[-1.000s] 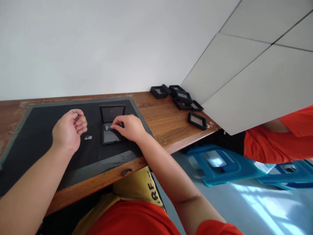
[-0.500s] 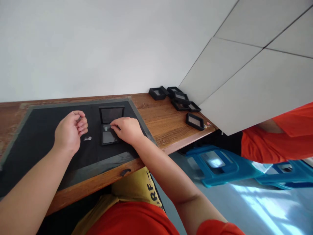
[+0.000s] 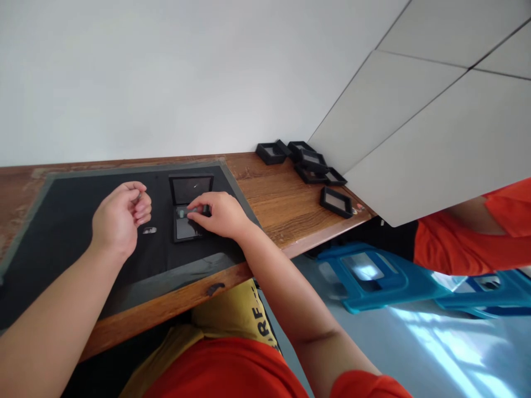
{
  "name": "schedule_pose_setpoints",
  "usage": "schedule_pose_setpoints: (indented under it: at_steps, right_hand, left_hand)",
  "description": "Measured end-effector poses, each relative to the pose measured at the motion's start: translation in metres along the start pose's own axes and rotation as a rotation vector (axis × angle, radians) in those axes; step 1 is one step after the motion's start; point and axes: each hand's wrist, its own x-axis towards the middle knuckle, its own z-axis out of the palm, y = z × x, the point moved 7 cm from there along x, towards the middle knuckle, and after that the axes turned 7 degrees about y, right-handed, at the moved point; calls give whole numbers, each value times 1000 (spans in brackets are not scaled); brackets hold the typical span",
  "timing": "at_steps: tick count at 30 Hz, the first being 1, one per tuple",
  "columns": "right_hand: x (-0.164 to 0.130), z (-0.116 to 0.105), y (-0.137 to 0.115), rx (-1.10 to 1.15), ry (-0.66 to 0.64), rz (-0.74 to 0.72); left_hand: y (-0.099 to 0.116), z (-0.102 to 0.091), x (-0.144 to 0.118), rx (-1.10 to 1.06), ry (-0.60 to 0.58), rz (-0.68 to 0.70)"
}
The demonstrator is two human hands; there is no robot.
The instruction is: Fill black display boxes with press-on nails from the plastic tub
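Note:
An open black case (image 3: pixel 177 226) lies on the dark mat, its hinged lid (image 3: pixel 191 189) raised at the back. Small pale pieces (image 3: pixel 181 213) sit in the narrow upper section of its base, above a flat grey panel. Over that section is my right hand (image 3: pixel 222 214), thumb and forefinger curled together at the pieces; what they grip is too small to name. My left hand (image 3: pixel 118 220) is closed above the mat, left of the case. Something tiny glints between its thumb and finger. Beside it lies a small shiny silvery piece (image 3: pixel 150 230).
Several black boxes (image 3: pixel 270 153) with clear windows stand at the table's back right, a single box (image 3: pixel 336 202) nearer the edge. A white partition (image 3: pixel 415 138) rises on the right. Beyond are blue plastic stools (image 3: pixel 373 276) and another person's orange sleeve (image 3: pixel 468 243).
My right thumb and forefinger have arched, opening a loop behind their tips at the case. My left hand stays closed in nearly the same place. The view has shifted slightly.

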Motion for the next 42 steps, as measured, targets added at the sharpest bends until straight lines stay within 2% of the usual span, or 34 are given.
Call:
schedule_pose_setpoints:
  at_steps: [6,19,23,28,32,36,39,42]
  right_hand:
    - [0,-8,13,-49,-5,145]
    - [-1,-3,7,-121,-61,158]
    - [-1,0,3,-95,-71,127]
    - [-2,0,3,-12,-55,83]
    - [-3,-4,-3,143,47,-9]
    - [-5,-8,-13,277,132,-145]
    - [-7,-13,-15,306,204,-207]
    - [-8,-18,-16,337,256,-237]
  left_hand:
    - [2,2,-5,37,-2,-5]
    - [-4,4,-4,103,-31,-4]
    - [-9,5,-3,214,-58,15]
    - [-6,2,-6,372,-121,245]
    - [-4,12,-18,364,-275,363]
    - [-8,21,-25,320,-381,353]
    - [-7,23,-27,321,-378,354]
    - [-1,20,-27,320,-307,365]
